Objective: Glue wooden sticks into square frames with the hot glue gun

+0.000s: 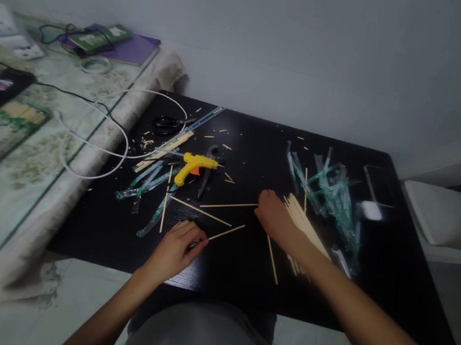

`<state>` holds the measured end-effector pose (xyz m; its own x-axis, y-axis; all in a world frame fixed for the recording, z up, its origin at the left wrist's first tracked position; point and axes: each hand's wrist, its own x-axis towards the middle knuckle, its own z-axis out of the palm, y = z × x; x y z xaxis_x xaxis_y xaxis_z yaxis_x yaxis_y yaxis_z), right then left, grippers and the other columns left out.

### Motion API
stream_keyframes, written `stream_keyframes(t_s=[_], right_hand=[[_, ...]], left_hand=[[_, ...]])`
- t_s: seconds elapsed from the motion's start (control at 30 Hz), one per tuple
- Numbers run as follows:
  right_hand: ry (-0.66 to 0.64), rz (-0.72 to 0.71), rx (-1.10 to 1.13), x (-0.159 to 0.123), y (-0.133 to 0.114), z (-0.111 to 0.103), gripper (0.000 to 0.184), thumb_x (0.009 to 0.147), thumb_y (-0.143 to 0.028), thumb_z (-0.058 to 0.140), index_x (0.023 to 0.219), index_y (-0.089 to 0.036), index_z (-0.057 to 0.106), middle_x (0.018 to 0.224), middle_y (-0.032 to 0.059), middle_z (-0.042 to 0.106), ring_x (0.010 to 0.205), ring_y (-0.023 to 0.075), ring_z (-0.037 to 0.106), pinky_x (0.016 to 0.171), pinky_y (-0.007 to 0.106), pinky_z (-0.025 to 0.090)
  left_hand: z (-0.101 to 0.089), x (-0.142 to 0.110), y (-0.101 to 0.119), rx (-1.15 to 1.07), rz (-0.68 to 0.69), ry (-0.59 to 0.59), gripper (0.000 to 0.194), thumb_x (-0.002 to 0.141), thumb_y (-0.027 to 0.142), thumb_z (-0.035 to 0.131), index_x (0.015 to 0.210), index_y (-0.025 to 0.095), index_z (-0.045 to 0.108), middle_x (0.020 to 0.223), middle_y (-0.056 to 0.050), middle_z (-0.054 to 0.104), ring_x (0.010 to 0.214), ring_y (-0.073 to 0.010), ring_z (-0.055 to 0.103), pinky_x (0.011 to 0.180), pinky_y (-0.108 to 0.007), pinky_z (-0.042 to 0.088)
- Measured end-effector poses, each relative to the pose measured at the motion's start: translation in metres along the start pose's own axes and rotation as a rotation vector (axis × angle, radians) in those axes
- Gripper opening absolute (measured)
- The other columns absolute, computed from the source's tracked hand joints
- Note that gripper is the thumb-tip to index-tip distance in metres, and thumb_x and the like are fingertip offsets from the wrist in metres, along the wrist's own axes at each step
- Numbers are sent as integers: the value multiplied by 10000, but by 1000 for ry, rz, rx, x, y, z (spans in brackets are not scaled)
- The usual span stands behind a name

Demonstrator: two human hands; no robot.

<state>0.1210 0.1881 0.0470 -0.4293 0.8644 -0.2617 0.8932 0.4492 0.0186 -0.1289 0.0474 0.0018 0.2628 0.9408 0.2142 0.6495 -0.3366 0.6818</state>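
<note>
Left hand [180,245], nearside of glue gun [197,161]: fingers pinched thin stick [227,232]. Right hand [275,213], to its right: fingers pinched second stick [229,205]. Stick bundle [304,220] lay farther right.

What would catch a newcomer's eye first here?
Probably the bright yellow glue gun, lying left of centre on the black table. Next, nearer the person, the left hand pinches a thin stick, while the right hand has its fingertips at the end of another stick. The crumpled green-and-clear wrappers stand out on the table's right side.
</note>
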Motion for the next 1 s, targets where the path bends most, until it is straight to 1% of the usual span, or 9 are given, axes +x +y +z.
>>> stream_keyframes(t_s=[0.2, 0.4, 0.6, 0.73, 1.0], right_hand=[[21, -38, -23, 0, 4, 4, 113, 983, -79, 559, 1088, -74, 601, 1065, 182, 653, 967, 272, 618, 827, 349, 482], [35, -48, -42, -1, 7, 6, 95, 985, -110, 583, 1077, -91, 593, 1038, 160, 647, 921, 255, 610, 801, 333, 466], [37, -51, -52, 2, 6, 8, 85, 976, -119, 623, 1053, -100, 592, 1022, 160, 639, 943, 272, 616, 801, 336, 474], [23, -56, -54, 2, 6, 4, 58, 970, -90, 592, 1025, -98, 607, 1002, 158, 640, 930, 270, 612, 787, 334, 470], [-25, -54, -20, 1, 7, -7, 90, 973, -88, 574, 1056, -93, 608, 1024, 155, 644, 868, 240, 607, 756, 317, 460]], left_hand=[[0, 0, 1, 6, -12, -8, 152, 1060, 276, 575, 953, 216, 665, 820, -1, 651, 797, -176, 603, 810, -353, 477], [2, -1, 0, 21, -20, -19, 113, 1056, 247, 582, 977, 213, 657, 849, 0, 650, 833, -179, 603, 825, -348, 463], [2, -2, 1, 24, -20, -23, 109, 1054, 242, 581, 975, 213, 649, 854, -4, 649, 837, -186, 604, 829, -346, 466], [2, -1, 2, 23, -27, -25, 120, 1059, 246, 576, 970, 212, 650, 840, -1, 643, 823, -183, 599, 825, -343, 469], [2, -2, 1, 12, -28, -29, 114, 1060, 251, 581, 983, 211, 655, 861, -3, 655, 830, -183, 598, 829, -349, 464]])
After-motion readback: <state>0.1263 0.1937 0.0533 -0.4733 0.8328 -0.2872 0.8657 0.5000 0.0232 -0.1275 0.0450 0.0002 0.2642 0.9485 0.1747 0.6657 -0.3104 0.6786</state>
